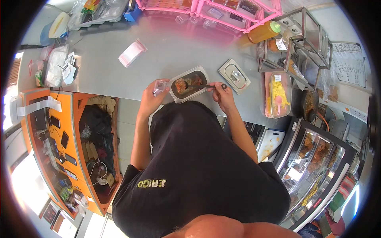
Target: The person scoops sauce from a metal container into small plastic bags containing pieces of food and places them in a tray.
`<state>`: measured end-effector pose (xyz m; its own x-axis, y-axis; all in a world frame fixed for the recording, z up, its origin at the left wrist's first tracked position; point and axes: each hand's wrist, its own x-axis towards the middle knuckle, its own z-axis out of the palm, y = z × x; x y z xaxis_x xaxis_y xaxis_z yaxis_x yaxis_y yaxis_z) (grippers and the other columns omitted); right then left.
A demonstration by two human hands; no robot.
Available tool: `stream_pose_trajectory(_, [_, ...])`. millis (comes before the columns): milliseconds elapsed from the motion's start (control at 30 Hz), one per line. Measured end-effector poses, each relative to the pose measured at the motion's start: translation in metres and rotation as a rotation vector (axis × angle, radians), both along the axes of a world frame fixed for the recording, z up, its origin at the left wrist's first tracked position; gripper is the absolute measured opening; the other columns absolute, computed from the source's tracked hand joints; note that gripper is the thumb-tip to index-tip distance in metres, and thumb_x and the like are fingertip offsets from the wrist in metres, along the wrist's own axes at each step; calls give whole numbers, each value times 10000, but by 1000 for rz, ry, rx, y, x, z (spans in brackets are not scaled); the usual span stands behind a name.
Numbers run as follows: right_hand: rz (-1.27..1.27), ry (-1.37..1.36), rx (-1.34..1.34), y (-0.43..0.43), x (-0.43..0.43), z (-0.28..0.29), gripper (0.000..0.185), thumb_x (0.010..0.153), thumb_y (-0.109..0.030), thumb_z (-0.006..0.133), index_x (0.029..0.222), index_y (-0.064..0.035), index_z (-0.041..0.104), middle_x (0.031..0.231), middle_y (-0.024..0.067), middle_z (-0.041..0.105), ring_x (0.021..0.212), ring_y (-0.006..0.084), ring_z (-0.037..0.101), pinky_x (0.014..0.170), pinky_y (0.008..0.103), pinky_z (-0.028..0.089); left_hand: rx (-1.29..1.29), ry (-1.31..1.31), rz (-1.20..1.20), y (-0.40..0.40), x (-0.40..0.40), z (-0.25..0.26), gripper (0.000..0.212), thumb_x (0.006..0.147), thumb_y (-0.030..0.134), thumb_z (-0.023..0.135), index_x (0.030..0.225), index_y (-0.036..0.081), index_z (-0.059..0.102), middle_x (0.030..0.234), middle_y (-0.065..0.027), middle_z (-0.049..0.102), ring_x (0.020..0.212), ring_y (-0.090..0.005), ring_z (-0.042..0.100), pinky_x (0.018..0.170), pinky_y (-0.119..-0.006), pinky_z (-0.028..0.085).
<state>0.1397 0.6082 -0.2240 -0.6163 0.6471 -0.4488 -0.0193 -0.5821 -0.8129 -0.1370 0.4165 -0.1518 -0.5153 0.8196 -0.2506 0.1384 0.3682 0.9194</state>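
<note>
In front of me a rectangular stainless steel food pan (193, 97) stands at the front edge of the steel counter, with a chunky reddish food (180, 85) inside. My right hand (221, 94) grips the handle of a black spoon (198, 86), whose head is down in the food. Between the fingers of my left hand (153, 96) is a small clear plastic cup (159, 86), held beside the pan's left end. What the cup contains I cannot tell. Right of the pan lies a steel lid (235, 76) with a round recessed handle.
A pack of clear plastic bags (132, 53) lies on the counter. Pink baskets (196, 12) line the back. On the right are a metal rack (294, 56), a sauce bottle (265, 32), a tub of yellow food (278, 95) and a glass display warmer (312, 166).
</note>
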Motion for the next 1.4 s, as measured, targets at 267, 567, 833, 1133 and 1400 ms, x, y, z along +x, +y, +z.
stream_pose_trajectory(267, [-81, 127, -185, 15, 18, -13, 289, 1104, -310, 612, 1134, -40, 711, 942, 96, 751, 589, 81, 477, 529, 246, 361, -49, 105, -70, 2, -10, 12, 191, 966, 188, 747, 1051, 29, 685, 877, -25, 665, 831, -139, 587, 788, -336, 498])
stream_pose_trajectory(567, [-19, -109, 145, 31, 5, 14, 298, 1124, -312, 571, 1098, -43, 695, 875, 80, 733, 555, 77, 478, 500, 232, 336, -196, 111, -109, 0, -10, 15, 330, 872, 210, 779, 1088, 10, 631, 900, -138, 674, 829, -252, 636, 767, -398, 511])
stream_pose_trajectory(833, [7, -31, 59, 35, 11, 0, 304, 1109, -326, 598, 1084, -42, 703, 864, 76, 737, 569, 73, 498, 500, 229, 342, -115, 83, -116, -10, -4, -3, 429, 822, 152, 801, 1181, 5, 617, 1075, -134, 661, 992, -257, 650, 876, -394, 525])
stream_pose_trajectory(1133, [106, -104, 344, 36, 4, 26, 286, 1115, -290, 587, 1072, -38, 715, 858, 58, 727, 591, 63, 491, 518, 230, 348, -53, 118, -180, -8, -5, 1, 354, 818, 76, 726, 1153, 7, 635, 963, -108, 654, 945, -246, 658, 867, -392, 528])
stream_pose_trajectory(1400, [-27, -75, 123, 38, -3, 4, 305, 1122, -309, 575, 1054, -37, 697, 852, 71, 726, 558, 67, 477, 500, 240, 344, -51, -160, -129, -12, 1, -15, 320, 838, 111, 678, 1141, 17, 634, 905, -65, 645, 825, -160, 597, 763, -341, 513])
